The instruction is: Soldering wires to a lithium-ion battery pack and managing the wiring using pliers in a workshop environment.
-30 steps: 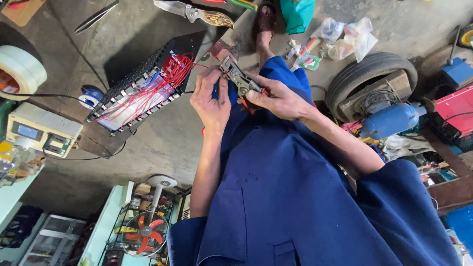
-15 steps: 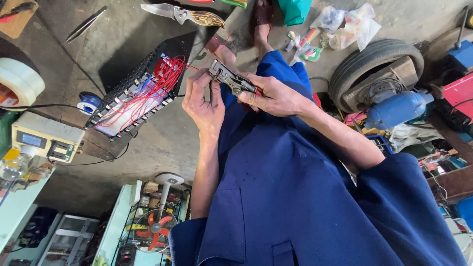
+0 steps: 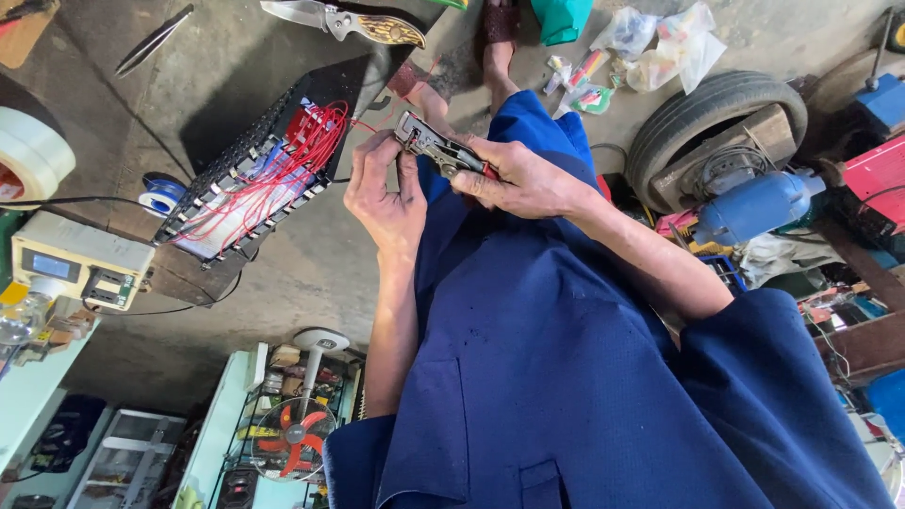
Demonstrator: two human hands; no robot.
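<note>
My right hand (image 3: 523,179) is closed around a wire-stripping plier (image 3: 436,146) with red grips, its jaws pointing left. My left hand (image 3: 385,193) pinches a thin red wire (image 3: 372,125) right at the jaws, fingers touching the tool head. The wire runs left to a black battery pack (image 3: 250,179) covered in red leads, lying on the concrete floor beside my blue-clad knee (image 3: 514,127). Both hands hover above that knee.
A folding knife (image 3: 339,21) and tweezers (image 3: 151,42) lie on the floor beyond the pack. A tape roll (image 3: 28,155), a blue reel (image 3: 158,196) and a small meter box (image 3: 80,264) sit left. A tyre with a hub motor (image 3: 716,132), a blue motor (image 3: 754,207) and plastic bags (image 3: 660,47) crowd the right.
My hands and the plier have drifted slightly left and up in view. My left fingers have closed in on the tool's jaws.
</note>
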